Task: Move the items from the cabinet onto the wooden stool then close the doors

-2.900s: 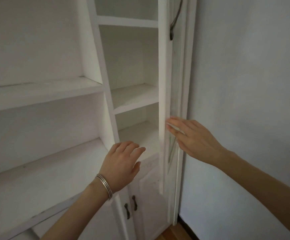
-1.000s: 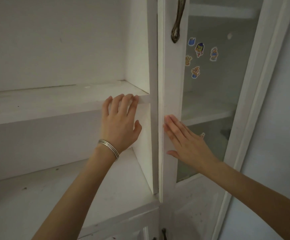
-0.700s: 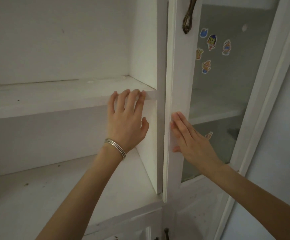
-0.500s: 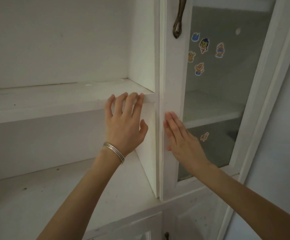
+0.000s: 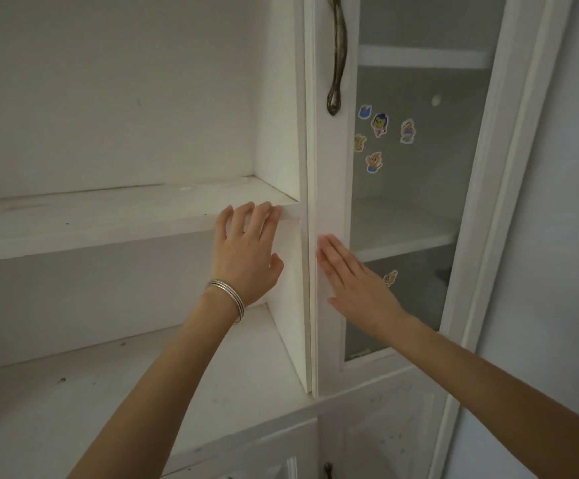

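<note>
The white cabinet's glass door (image 5: 331, 188) on the right lies flush against its frame, shut or nearly so. My right hand (image 5: 353, 285) presses flat on the door's left stile with fingers straight, holding nothing. My left hand (image 5: 246, 254), with silver bangles at the wrist, rests its fingertips on the front edge of the middle open shelf (image 5: 108, 219), also holding nothing. No items lie on the shelves in view. The wooden stool is out of view.
A dark metal handle (image 5: 337, 57) runs down the door's stile. Cartoon stickers (image 5: 379, 124) dot the glass, with bare shelves behind. A lower cabinet door (image 5: 374, 430) sits beneath. A pale wall (image 5: 564, 236) stands at right.
The right door swung from wide open to flush against the frame under my right hand. My left hand rose from the lower shelf to the middle shelf's edge and has stayed there.
</note>
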`<state>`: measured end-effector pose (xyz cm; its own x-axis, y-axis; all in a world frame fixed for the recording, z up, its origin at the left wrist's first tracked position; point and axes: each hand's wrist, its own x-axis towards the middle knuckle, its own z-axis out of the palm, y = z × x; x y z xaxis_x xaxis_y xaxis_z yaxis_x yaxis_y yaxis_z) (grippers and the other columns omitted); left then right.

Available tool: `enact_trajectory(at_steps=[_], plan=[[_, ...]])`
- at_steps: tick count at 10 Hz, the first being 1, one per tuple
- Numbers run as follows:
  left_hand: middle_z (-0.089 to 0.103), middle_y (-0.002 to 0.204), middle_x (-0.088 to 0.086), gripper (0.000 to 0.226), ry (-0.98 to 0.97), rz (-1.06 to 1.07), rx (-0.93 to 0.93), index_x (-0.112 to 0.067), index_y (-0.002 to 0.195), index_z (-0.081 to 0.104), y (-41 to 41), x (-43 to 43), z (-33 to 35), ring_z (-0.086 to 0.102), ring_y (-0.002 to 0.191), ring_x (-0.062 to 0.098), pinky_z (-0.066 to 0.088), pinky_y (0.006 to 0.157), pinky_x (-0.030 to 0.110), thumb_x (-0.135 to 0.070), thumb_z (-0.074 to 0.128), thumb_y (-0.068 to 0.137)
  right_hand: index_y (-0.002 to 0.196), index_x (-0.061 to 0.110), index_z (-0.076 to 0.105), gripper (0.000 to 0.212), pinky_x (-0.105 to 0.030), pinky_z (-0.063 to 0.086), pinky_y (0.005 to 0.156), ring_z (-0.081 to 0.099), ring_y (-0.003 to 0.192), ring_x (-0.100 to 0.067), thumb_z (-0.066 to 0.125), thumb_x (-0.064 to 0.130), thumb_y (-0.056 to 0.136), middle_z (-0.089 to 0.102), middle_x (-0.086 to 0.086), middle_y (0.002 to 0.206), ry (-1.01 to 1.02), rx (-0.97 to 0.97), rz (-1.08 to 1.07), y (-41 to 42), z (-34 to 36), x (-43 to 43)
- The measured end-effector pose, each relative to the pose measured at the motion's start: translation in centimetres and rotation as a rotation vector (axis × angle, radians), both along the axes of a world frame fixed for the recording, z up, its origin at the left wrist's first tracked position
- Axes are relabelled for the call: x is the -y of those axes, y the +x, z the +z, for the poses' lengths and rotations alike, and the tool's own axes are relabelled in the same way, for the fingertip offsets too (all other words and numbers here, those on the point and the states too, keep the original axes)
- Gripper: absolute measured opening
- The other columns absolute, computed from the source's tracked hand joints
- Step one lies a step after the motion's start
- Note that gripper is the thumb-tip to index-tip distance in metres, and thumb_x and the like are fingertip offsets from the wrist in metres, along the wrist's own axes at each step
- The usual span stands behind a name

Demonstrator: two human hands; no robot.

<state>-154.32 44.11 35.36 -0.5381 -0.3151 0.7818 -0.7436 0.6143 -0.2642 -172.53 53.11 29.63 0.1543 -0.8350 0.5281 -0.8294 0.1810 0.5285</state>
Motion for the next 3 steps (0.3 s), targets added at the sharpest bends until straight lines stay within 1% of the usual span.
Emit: enact_trajectory(at_steps=[1, 2, 3], plan=[[0.050, 0.131, 0.009, 0.078, 0.080, 0.006, 0.088, -0.009, 0.140, 0.040, 0.4, -0.6, 1.3, 0.044, 0.120, 0.031, 0.028, 0.106, 0.048, -0.031, 0.067, 0.071, 0.143, 0.001, 0.021, 0.077, -0.037, 0.014, 0.111, -0.001, 0.141, -0.027, 0.059, 0.035, 0.087, 0.005, -0.018, 0.154, 0.091, 0.086, 0.041, 0.6, 1.9, -1.6], [0.038, 0.142, 0.004, 0.075, 0.192, 0.018, 0.185, -0.018, 0.147, 0.023, 0.8, -1.6, 2.9, 0.035, 0.128, 0.026, 0.023, 0.108, 0.041, -0.038, 0.055, 0.083, 0.148, 0.012, 0.005, 0.063, -0.036, 0.012, 0.114, -0.013, 0.141, -0.020, 0.036, 0.036, 0.098, -0.010, -0.010, 0.155, 0.229, 0.177, 0.057, 1.4, 3.8, -3.3], [0.034, 0.145, 0.002, 0.066, 0.302, 0.034, 0.264, -0.024, 0.145, 0.025, 1.2, -3.2, 4.7, 0.032, 0.131, 0.024, 0.028, 0.105, 0.041, -0.041, 0.051, 0.087, 0.147, 0.018, 0.016, 0.054, -0.036, 0.018, 0.112, 0.003, 0.143, -0.018, 0.032, 0.036, 0.099, 0.014, -0.004, 0.155, 0.244, 0.269, 0.057, 2.6, 6.0, -5.1]])
